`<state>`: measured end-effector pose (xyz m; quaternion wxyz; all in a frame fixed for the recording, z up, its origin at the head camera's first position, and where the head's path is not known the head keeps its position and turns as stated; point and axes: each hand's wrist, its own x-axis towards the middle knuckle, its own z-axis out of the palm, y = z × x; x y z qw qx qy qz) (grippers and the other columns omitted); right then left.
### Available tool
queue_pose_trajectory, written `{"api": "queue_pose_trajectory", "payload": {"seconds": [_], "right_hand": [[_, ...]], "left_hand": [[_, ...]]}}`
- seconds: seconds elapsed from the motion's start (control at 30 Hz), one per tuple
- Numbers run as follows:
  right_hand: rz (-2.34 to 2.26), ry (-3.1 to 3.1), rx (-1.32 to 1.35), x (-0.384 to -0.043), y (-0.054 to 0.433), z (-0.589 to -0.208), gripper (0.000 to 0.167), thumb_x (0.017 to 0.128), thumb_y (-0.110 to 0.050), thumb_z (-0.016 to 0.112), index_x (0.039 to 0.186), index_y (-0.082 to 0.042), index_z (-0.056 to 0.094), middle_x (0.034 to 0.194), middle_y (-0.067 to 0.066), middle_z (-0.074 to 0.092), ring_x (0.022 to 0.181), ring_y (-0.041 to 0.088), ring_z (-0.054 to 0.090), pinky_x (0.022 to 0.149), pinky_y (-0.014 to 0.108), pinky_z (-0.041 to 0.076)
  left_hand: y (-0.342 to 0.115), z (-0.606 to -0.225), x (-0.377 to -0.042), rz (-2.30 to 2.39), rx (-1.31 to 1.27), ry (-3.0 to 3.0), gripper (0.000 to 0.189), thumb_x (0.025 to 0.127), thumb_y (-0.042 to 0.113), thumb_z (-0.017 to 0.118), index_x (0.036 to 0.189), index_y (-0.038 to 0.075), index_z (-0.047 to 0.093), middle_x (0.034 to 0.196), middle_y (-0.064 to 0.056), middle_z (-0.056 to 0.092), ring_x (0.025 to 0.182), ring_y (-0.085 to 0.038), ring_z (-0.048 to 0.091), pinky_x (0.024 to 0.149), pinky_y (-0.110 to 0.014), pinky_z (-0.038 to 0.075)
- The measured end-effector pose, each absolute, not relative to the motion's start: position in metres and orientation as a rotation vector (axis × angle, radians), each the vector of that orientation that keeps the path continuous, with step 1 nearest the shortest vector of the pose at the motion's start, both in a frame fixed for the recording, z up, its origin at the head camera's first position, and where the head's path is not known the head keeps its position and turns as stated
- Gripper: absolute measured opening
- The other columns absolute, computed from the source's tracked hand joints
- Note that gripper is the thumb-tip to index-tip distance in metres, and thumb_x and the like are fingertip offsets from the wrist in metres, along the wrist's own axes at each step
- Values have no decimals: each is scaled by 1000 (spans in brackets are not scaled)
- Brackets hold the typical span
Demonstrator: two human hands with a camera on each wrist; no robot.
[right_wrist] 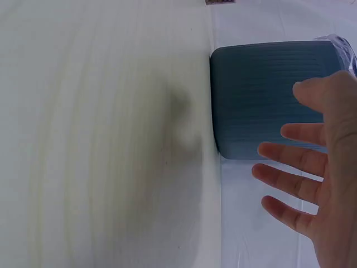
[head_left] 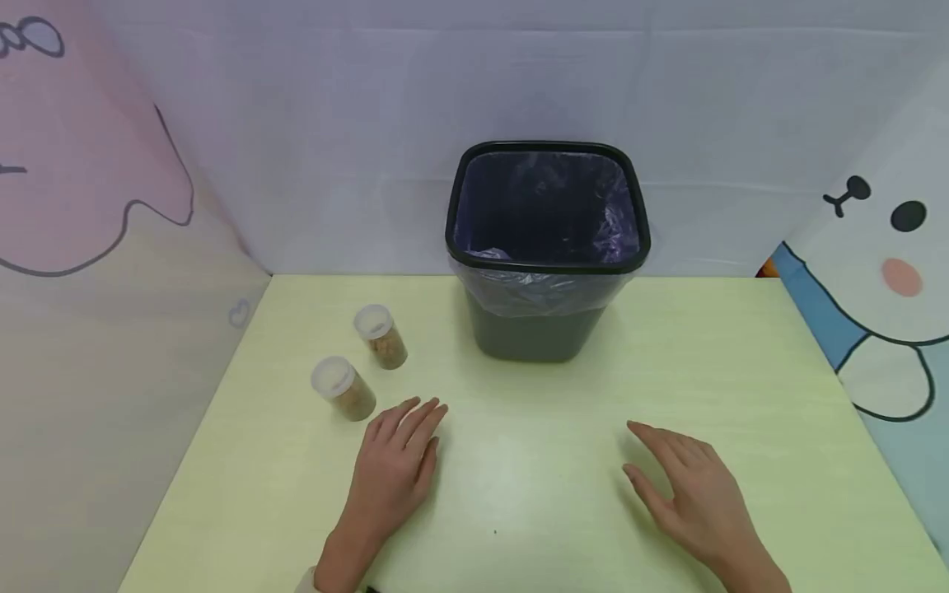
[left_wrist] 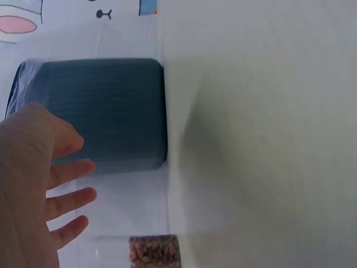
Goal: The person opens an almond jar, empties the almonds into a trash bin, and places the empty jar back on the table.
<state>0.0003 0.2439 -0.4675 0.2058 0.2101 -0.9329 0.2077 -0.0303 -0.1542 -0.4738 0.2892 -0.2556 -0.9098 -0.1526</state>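
In the head view my left hand (head_left: 393, 465) is over the left part of the table, fingers relaxed and holding nothing. Just beyond its fingertips stand two small clear jars with whitish lids. The nearer jar (head_left: 353, 399) has tan contents; the farther jar (head_left: 387, 346) holds brown bits, seen as reddish-brown pellets in a jar (left_wrist: 155, 251) in the left wrist view. On the right, my right hand (head_left: 693, 494) has its thumb spread from loosely extended fingers, with nothing in it. A dark trash bin (head_left: 530, 333) lined with a translucent bag stands upright beyond both hands.
The pale yellow-green table (head_left: 519, 461) meets a white cloth backdrop (head_left: 356, 165) right behind the bin. Cartoon-printed panels (head_left: 875, 288) flank both sides. A tiny dark speck (head_left: 495, 532) lies on the table between the hands.
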Motion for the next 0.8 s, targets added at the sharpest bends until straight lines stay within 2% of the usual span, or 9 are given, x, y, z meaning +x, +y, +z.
{"api": "queue_pose_trajectory", "payload": {"seconds": [0.1, 0.23, 0.33, 0.43, 0.57, 0.8], "right_hand": [[656, -2584, 615, 0, 240, -470, 52, 83, -12, 81, 133, -15, 70, 124, -1, 75, 113, 22, 67, 102, 25, 42], [758, -2604, 668, -2, 234, -472, 53, 82, -2, 82, 132, -18, 71, 128, -6, 73, 116, 16, 66, 108, 7, 33], [820, -2646, 680, -3, 228, -475, 53, 85, -1, 81, 132, -21, 70, 131, -10, 71, 120, 10, 64, 106, 4, 35], [861, -2676, 685, -2, 223, -476, 51, 88, -2, 79, 133, -22, 70, 132, -13, 69, 121, 6, 63, 103, 5, 38], [894, -2655, 709, -3, 215, -477, 51, 87, -1, 79, 132, -22, 69, 130, -13, 69, 119, 7, 65, 101, 4, 39], [954, -2620, 724, -3, 204, -479, 49, 86, 4, 78, 129, -19, 71, 126, -12, 71, 113, 9, 68, 99, 4, 40]], "left_hand": [[-161, -469, -36, -376, -629, -2412, 36, 97, 13, 58, 131, 8, 69, 134, -12, 70, 130, -40, 60, 100, -58, 50], [-171, -462, -44, -358, -540, -2377, 35, 100, 12, 51, 129, 5, 69, 135, -15, 68, 133, -44, 56, 102, -65, 45], [-177, -458, -48, -369, -478, -2343, 35, 98, 8, 52, 128, 4, 69, 135, -18, 67, 134, -47, 54, 104, -68, 41], [-183, -455, -52, -369, -412, -2322, 36, 91, 2, 59, 126, 3, 69, 137, -20, 65, 135, -49, 52, 106, -71, 39], [-190, -452, -57, -373, -325, -2326, 41, 86, -1, 65, 127, 1, 68, 143, -24, 60, 139, -52, 48, 106, -75, 36], [-204, -450, -63, -427, -204, -2488, 53, 89, 4, 70, 139, -2, 56, 151, -34, 45, 145, -58, 34, 107, -77, 35]]}}
